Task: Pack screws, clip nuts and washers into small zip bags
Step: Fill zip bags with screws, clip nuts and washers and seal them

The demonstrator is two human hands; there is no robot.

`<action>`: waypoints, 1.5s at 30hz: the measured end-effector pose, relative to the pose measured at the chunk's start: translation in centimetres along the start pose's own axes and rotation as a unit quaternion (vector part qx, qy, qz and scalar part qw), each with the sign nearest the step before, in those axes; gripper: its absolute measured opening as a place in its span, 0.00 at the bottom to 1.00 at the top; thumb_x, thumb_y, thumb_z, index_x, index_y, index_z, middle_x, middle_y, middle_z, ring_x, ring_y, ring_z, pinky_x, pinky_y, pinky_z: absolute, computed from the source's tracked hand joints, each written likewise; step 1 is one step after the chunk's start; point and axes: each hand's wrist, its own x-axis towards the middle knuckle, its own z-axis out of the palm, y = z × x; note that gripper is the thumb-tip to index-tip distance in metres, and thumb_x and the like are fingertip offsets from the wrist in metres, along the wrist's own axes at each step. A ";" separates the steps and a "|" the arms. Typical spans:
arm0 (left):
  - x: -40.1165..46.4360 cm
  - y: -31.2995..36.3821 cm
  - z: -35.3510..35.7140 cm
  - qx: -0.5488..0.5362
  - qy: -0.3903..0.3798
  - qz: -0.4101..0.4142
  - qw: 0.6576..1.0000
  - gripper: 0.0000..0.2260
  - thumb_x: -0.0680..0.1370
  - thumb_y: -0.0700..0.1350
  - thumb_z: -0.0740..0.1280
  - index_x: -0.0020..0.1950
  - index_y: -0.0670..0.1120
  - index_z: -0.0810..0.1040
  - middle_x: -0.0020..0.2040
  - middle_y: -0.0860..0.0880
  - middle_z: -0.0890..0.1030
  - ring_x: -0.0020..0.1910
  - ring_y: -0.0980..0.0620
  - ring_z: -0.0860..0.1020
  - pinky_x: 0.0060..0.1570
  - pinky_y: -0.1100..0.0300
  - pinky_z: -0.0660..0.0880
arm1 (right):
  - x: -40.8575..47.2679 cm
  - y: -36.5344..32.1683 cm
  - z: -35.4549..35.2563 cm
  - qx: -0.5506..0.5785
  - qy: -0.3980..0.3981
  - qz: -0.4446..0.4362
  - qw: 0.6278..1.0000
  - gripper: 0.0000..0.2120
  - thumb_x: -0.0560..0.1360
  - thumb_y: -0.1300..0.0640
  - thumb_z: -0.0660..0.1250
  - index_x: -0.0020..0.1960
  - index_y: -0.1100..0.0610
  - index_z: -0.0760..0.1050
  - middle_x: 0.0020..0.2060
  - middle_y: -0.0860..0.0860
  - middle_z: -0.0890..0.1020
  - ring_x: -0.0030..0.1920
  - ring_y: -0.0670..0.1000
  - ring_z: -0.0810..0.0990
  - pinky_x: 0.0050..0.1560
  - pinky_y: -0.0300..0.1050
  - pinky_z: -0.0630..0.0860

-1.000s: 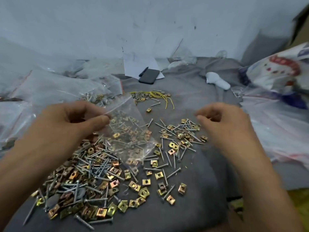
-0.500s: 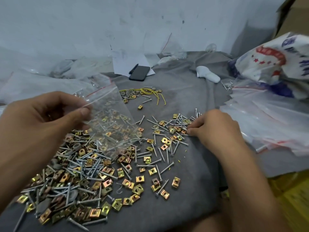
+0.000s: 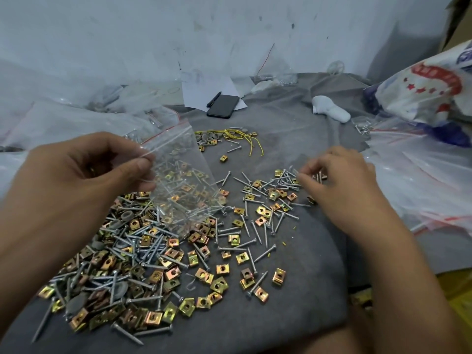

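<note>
One zip bag [image 3: 178, 175] pinched by left hand [image 3: 84, 180] | right hand [image 3: 339, 185] fingers curled on screws [image 3: 283, 180]

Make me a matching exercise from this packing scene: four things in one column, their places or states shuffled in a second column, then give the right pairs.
Things:
1. zip bag
2. black phone
3. yellow wire
4. right hand

Places or states:
A. lies on white paper at the far edge of the cloth
B. held up by the left hand
C. fingertips down among the screws
D. loose on the grey cloth beyond the hardware

Pairs: 1-B, 2-A, 3-D, 4-C
</note>
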 end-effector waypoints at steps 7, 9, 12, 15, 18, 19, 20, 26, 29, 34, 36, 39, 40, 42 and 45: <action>-0.3 0.8 0.4 0.013 -0.003 -0.010 1.000 0.22 0.73 0.62 0.80 0.58 0.48 0.86 0.47 0.45 0.89 0.46 0.42 0.89 0.50 0.34 0.83 | 1.2 0.0 2.0 -0.063 -0.045 -0.008 0.997 0.04 0.77 0.42 0.72 0.43 0.37 0.80 0.48 0.42 0.74 0.59 0.53 0.71 0.58 0.55 0.64; -0.6 1.2 0.6 0.016 0.001 -0.013 1.000 0.23 0.72 0.63 0.80 0.58 0.48 0.86 0.47 0.45 0.89 0.45 0.43 0.89 0.48 0.39 0.85 | 1.2 -0.1 1.7 -0.071 -0.040 -0.010 0.997 0.06 0.77 0.41 0.72 0.42 0.36 0.78 0.46 0.40 0.74 0.57 0.52 0.71 0.55 0.54 0.61; -0.8 2.0 1.0 0.006 0.005 -0.028 1.000 0.25 0.70 0.66 0.80 0.56 0.49 0.86 0.47 0.46 0.89 0.44 0.43 0.89 0.47 0.46 0.86 | 1.1 -0.4 1.5 -0.085 -0.042 -0.015 0.995 0.04 0.77 0.42 0.72 0.44 0.36 0.79 0.45 0.39 0.74 0.57 0.52 0.70 0.54 0.54 0.60; -1.1 2.8 1.5 -0.010 0.008 -0.037 0.999 0.22 0.70 0.62 0.80 0.54 0.48 0.87 0.45 0.45 0.89 0.44 0.43 0.89 0.48 0.48 0.86 | 1.0 -0.5 1.3 -0.097 -0.056 -0.030 0.993 0.02 0.76 0.41 0.72 0.46 0.37 0.82 0.46 0.39 0.76 0.54 0.49 0.68 0.60 0.56 0.63; -1.2 3.4 2.0 -0.012 0.002 -0.043 0.999 0.11 0.72 0.52 0.77 0.51 0.49 0.87 0.43 0.44 0.88 0.43 0.43 0.89 0.47 0.53 0.86 | 1.0 -0.9 1.6 -0.124 -0.071 -0.020 0.990 0.04 0.78 0.42 0.70 0.47 0.40 0.82 0.51 0.40 0.77 0.58 0.51 0.70 0.62 0.58 0.63; -1.2 3.6 2.2 -0.014 0.002 -0.048 0.999 0.08 0.72 0.49 0.77 0.50 0.49 0.88 0.42 0.44 0.88 0.42 0.43 0.89 0.47 0.55 0.85 | 0.9 -1.1 1.7 -0.137 -0.075 -0.014 0.988 0.05 0.79 0.42 0.69 0.48 0.40 0.82 0.52 0.41 0.77 0.59 0.52 0.70 0.61 0.57 0.63; -1.2 3.8 2.3 -0.016 0.004 -0.053 0.998 0.07 0.72 0.47 0.76 0.49 0.49 0.88 0.42 0.44 0.88 0.42 0.43 0.89 0.47 0.56 0.85 | 0.9 -1.2 1.8 -0.145 -0.077 -0.009 0.986 0.05 0.80 0.43 0.68 0.49 0.40 0.82 0.53 0.42 0.77 0.60 0.52 0.69 0.59 0.56 0.62; -1.4 5.1 2.8 -0.029 0.013 -0.065 0.997 0.06 0.70 0.46 0.76 0.47 0.50 0.88 0.41 0.44 0.88 0.41 0.44 0.89 0.45 0.62 0.84 | 0.6 -1.2 2.0 -0.164 -0.083 0.010 0.983 0.05 0.80 0.48 0.68 0.48 0.42 0.83 0.53 0.45 0.78 0.60 0.54 0.69 0.56 0.55 0.59; -1.5 5.8 3.0 -0.022 0.020 -0.067 0.997 0.05 0.72 0.43 0.76 0.46 0.50 0.88 0.41 0.44 0.88 0.40 0.45 0.89 0.44 0.63 0.84 | 0.4 -1.2 1.9 -0.167 -0.091 0.017 0.982 0.06 0.82 0.50 0.66 0.48 0.44 0.81 0.53 0.46 0.78 0.60 0.55 0.69 0.57 0.56 0.61; -1.7 6.8 3.0 0.006 0.023 -0.079 0.997 0.05 0.73 0.38 0.77 0.45 0.48 0.88 0.41 0.44 0.88 0.40 0.47 0.89 0.42 0.66 0.83 | -0.2 -1.2 2.2 -0.172 -0.062 0.009 0.983 0.09 0.82 0.56 0.64 0.57 0.46 0.80 0.56 0.50 0.78 0.62 0.57 0.69 0.59 0.57 0.64; -1.8 7.4 3.2 0.007 0.019 -0.083 0.996 0.06 0.73 0.37 0.78 0.45 0.48 0.88 0.40 0.43 0.88 0.40 0.47 0.89 0.43 0.66 0.83 | -0.2 -1.4 1.8 -0.136 -0.029 0.015 0.990 0.08 0.84 0.52 0.62 0.57 0.47 0.80 0.56 0.52 0.78 0.62 0.58 0.70 0.59 0.57 0.64; -1.9 8.5 3.4 0.053 -0.012 -0.071 0.996 0.07 0.74 0.39 0.78 0.46 0.50 0.88 0.41 0.48 0.88 0.40 0.53 0.88 0.38 0.72 0.78 | 0.1 -2.1 1.0 -0.108 -0.022 0.015 0.994 0.09 0.85 0.51 0.62 0.57 0.50 0.81 0.58 0.56 0.81 0.62 0.62 0.74 0.60 0.57 0.68; -2.1 8.6 3.4 0.071 -0.027 -0.068 0.995 0.07 0.75 0.40 0.79 0.47 0.51 0.87 0.41 0.51 0.88 0.40 0.56 0.87 0.36 0.74 0.75 | 0.0 -2.3 1.0 -0.097 -0.031 0.008 0.995 0.09 0.84 0.52 0.63 0.57 0.52 0.81 0.57 0.58 0.82 0.61 0.64 0.75 0.60 0.58 0.70; -2.3 8.9 3.5 0.087 -0.051 -0.056 0.993 0.07 0.75 0.41 0.79 0.47 0.53 0.87 0.42 0.55 0.88 0.40 0.59 0.85 0.34 0.71 0.75 | -0.4 -2.6 1.0 -0.029 -0.030 -0.011 0.999 0.08 0.84 0.54 0.64 0.54 0.56 0.80 0.54 0.60 0.83 0.57 0.64 0.77 0.56 0.57 0.73; -2.5 8.9 3.6 0.086 -0.089 -0.027 0.992 0.08 0.76 0.39 0.78 0.47 0.53 0.87 0.47 0.51 0.87 0.49 0.53 0.86 0.50 0.56 0.84 | -0.8 -3.3 0.8 0.099 -0.008 -0.040 0.994 0.05 0.85 0.56 0.63 0.52 0.53 0.77 0.48 0.54 0.82 0.49 0.56 0.76 0.46 0.47 0.66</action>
